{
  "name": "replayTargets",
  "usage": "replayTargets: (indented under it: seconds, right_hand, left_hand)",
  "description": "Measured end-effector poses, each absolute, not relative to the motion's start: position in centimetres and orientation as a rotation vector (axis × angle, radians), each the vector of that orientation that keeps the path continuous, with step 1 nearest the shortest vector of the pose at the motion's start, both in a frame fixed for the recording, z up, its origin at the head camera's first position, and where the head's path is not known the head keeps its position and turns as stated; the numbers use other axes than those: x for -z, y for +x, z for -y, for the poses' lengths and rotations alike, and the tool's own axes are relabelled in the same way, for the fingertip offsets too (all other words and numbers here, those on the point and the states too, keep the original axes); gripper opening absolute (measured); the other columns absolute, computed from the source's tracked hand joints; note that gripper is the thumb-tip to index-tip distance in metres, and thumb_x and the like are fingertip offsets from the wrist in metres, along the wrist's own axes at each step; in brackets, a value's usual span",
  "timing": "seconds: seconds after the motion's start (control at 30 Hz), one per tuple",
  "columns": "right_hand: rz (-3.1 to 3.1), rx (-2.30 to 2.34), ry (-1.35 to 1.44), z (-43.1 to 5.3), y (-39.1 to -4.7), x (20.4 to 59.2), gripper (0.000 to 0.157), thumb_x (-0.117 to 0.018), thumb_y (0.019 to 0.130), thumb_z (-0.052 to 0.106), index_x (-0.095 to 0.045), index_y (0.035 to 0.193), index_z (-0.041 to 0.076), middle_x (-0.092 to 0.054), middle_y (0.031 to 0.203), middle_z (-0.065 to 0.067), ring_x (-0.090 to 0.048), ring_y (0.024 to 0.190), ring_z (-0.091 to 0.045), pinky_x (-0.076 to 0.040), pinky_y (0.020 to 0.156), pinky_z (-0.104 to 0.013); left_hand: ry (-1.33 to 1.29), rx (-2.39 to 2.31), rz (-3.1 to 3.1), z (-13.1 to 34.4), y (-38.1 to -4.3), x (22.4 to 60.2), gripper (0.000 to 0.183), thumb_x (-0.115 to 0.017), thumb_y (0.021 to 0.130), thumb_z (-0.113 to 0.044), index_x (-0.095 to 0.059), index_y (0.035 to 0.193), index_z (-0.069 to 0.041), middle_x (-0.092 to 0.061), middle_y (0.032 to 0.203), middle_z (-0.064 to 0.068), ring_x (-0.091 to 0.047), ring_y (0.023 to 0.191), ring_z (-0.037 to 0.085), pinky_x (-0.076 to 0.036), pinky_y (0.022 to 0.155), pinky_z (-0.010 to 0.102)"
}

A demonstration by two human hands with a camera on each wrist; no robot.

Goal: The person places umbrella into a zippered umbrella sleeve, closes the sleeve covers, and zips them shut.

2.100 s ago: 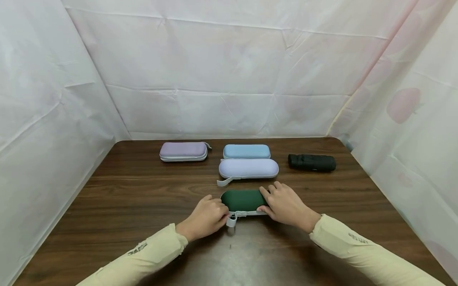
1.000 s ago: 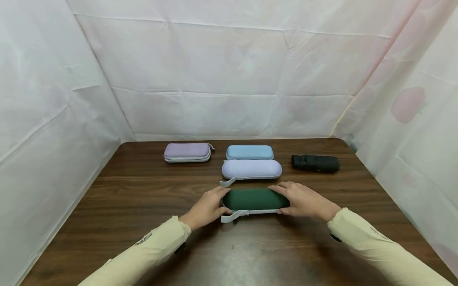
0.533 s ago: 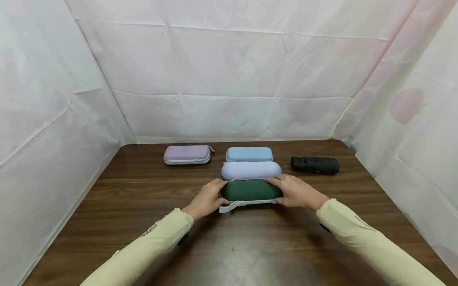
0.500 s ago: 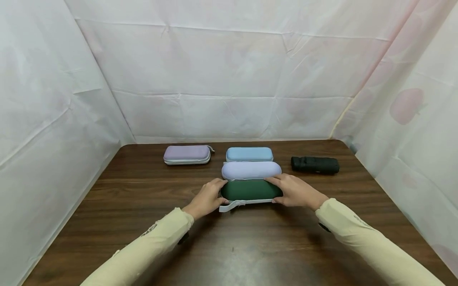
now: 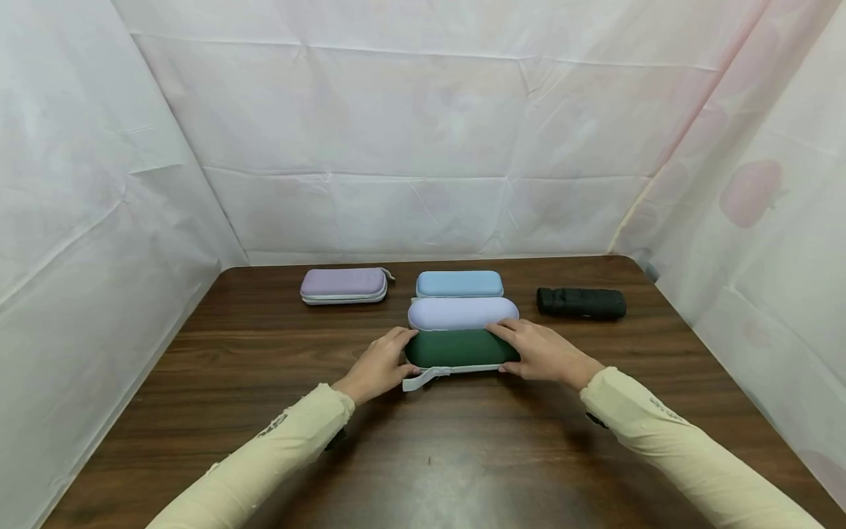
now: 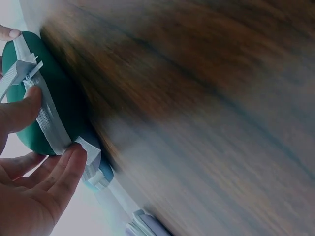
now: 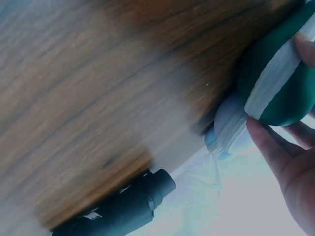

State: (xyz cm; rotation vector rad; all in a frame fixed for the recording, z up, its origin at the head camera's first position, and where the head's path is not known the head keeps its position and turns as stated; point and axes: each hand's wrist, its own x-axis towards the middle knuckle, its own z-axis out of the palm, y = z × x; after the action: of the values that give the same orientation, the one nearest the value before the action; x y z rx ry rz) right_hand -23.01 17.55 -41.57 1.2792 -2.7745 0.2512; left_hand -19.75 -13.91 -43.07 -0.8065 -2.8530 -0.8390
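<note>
A dark green zippered case (image 5: pixel 463 347) with a pale grey zipper band lies lengthwise across the table, its pull strap (image 5: pixel 423 379) at the front left. My left hand (image 5: pixel 380 365) grips its left end, thumb at the front and fingers behind. At the opposite end, my right hand (image 5: pixel 545 353) grips it the same way. Directly behind, right up against the green one in the head view, lies a lavender case (image 5: pixel 463 313). In the left wrist view, thumb and fingertips lie along the zipper band (image 6: pixel 49 118).
Behind the lavender case sits a light blue case (image 5: pixel 459 283). A purple case (image 5: pixel 344 284) lies at the back left, and a folded black umbrella (image 5: pixel 581 303) at the back right. White sheeting (image 5: pixel 410 147) hangs around the brown table (image 5: pixel 264 330).
Both hands shifted to the ends of the green case, its strap swung out leftward, and they slid it away from me up to the lavender case. Lately almost still.
</note>
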Motion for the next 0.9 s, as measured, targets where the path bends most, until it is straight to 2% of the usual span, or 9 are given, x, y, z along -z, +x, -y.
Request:
replayTargets:
  seconds: [0.23, 0.43, 0.67, 0.9]
  right_hand:
    - [2.824, -0.292, 1.255, -18.0, -22.7, 41.2, 0.074, -0.076, 0.082, 0.03, -0.042, 0.142, 0.005, -0.047, 0.133, -0.015, -0.055, 0.112, -0.03, -0.046, 0.088, -0.045]
    - [2.856, -0.338, 1.221, -19.8, -22.8, 40.4, 0.075, -0.079, 0.079, 0.027, -0.043, 0.141, 0.005, -0.048, 0.133, -0.013, -0.054, 0.114, -0.027, -0.047, 0.087, -0.044]
    - [2.927, -0.281, 1.068, -24.4, -24.7, 39.7, 0.073, -0.08, 0.078, 0.019, -0.043, 0.139, 0.001, -0.05, 0.13, -0.02, -0.05, 0.116, -0.037, -0.045, 0.086, -0.051]
    - [3.016, -0.193, 0.872, -29.4, -26.7, 40.3, 0.073, -0.078, 0.079, 0.012, -0.04, 0.138, -0.006, -0.042, 0.134, -0.029, -0.039, 0.122, -0.047, -0.036, 0.094, -0.06]
  left_hand:
    - [-0.835, 0.79, 2.859, 14.5, -19.9, 43.3, 0.061, -0.077, 0.081, -0.016, -0.05, 0.133, 0.0, -0.054, 0.123, 0.009, -0.058, 0.107, 0.02, -0.048, 0.088, 0.033]
    - [-0.841, 0.727, 2.902, 16.4, -20.6, 43.1, 0.054, -0.074, 0.084, -0.012, -0.051, 0.131, 0.001, -0.054, 0.124, 0.011, -0.057, 0.11, 0.026, -0.047, 0.09, 0.04]
    - [-0.693, 0.488, 2.95, 21.2, -23.7, 41.8, 0.056, -0.07, 0.084, -0.009, -0.047, 0.133, 0.006, -0.05, 0.13, 0.022, -0.05, 0.119, 0.037, -0.04, 0.096, 0.049]
    - [-0.516, 0.374, 3.06, 25.7, -27.1, 41.1, 0.068, -0.068, 0.086, -0.008, -0.033, 0.142, 0.006, -0.041, 0.139, 0.026, -0.039, 0.126, 0.043, -0.037, 0.097, 0.055]
